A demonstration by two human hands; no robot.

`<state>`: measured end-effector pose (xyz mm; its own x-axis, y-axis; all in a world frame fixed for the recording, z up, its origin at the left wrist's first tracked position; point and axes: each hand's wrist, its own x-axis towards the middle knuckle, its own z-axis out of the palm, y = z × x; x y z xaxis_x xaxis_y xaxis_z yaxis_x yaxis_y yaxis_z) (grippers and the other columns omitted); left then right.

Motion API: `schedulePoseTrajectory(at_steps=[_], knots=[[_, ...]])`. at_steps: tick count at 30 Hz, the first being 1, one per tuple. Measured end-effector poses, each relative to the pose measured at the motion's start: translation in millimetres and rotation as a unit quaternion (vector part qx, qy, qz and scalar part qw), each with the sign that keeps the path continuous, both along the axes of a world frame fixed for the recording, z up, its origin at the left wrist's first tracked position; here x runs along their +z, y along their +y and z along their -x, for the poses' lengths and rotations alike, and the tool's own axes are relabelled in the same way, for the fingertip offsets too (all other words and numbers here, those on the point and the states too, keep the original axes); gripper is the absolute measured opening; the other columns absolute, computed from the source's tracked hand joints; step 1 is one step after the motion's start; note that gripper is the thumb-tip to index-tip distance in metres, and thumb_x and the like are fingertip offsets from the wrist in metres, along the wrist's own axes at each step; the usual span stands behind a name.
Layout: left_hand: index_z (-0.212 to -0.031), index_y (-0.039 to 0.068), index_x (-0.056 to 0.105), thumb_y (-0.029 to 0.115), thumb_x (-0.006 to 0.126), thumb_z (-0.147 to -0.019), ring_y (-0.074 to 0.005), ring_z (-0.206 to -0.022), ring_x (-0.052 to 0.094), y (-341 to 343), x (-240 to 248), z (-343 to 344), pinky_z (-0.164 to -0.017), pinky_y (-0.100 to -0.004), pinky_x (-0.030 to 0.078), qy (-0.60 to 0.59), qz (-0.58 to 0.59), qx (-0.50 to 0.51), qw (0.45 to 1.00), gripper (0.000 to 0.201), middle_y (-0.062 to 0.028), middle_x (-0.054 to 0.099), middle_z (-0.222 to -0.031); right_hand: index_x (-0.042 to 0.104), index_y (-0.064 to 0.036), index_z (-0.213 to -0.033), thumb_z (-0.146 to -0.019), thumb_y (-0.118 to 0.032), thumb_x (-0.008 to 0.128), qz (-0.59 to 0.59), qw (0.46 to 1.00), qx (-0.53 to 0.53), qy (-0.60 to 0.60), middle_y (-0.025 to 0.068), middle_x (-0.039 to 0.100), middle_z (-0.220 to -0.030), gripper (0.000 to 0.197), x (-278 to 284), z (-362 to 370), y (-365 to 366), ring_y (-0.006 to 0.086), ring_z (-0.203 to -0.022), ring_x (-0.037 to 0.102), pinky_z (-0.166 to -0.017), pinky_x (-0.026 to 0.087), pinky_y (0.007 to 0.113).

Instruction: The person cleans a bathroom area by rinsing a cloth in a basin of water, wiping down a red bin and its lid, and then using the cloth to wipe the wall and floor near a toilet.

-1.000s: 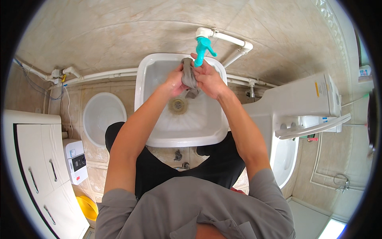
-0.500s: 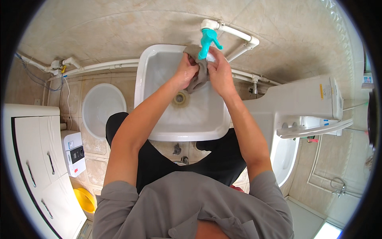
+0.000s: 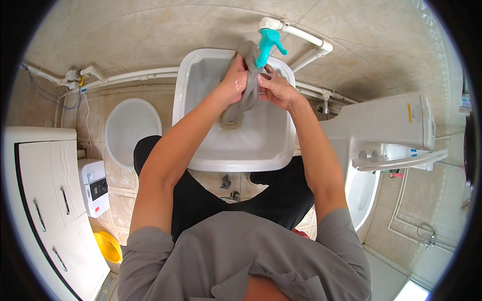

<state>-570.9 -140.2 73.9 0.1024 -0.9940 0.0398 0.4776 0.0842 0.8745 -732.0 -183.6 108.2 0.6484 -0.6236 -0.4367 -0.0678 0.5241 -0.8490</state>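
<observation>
A wet grey cloth [image 3: 248, 100] hangs in a twisted length over the white sink [image 3: 241, 165], below and beside the turquoise tap [image 3: 269, 45]. My left hand [image 3: 235, 83] is closed around the cloth's left side, its skin wet. At the cloth's right edge, just under the spout, my right hand [image 3: 277, 90] has its fingers bent and gripping the fabric. The lower end of the cloth drops toward the drain and partly covers it. Some of my fingertips are hidden behind the cloth.
White pipes [image 3: 306, 42] run along the tiled wall. Left of the sink stand a white basin [image 3: 133, 131], a white box-shaped appliance [image 3: 94, 188], a cabinet [image 3: 50, 185] and a yellow basin [image 3: 108, 247]. A white toilet [image 3: 386, 123] is close on the right.
The cloth has been raised and stretched longer, with its top now higher beside the tap and its lower end over the drain. My right hand has turned and moved slightly lower.
</observation>
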Motion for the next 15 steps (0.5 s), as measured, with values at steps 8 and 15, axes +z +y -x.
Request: schedulePoseTrajectory(at_steps=[8,15], knots=[[-0.127,0.002,0.055,0.007,0.059,-0.095,-0.0268,-0.111,0.066,-1,21,-51,-0.094,-0.0465,0.056,0.039,-0.194,-0.068,0.978,0.033,-0.0135,0.064,-0.124,0.063,-0.0142,-0.100,-0.102,-0.032,0.065,0.071,0.975,-0.210,-0.017,-0.0021,0.064,-0.106,0.018,10,9,-19,0.0121,-0.098,0.056,-0.088,0.046,0.039],[-0.139,0.000,0.051,0.008,0.071,-0.091,-0.0225,-0.106,0.066,-5,13,-27,-0.087,-0.0417,0.057,-0.099,-0.243,-0.030,0.964,0.052,-0.0135,0.064,-0.125,0.063,-0.0035,-0.104,-0.102,-0.029,0.066,0.150,0.967,-0.204,0.034,0.0012,0.064,-0.098,0.026,20,-1,-6,0.0134,-0.091,0.057,-0.081,0.049,0.034]])
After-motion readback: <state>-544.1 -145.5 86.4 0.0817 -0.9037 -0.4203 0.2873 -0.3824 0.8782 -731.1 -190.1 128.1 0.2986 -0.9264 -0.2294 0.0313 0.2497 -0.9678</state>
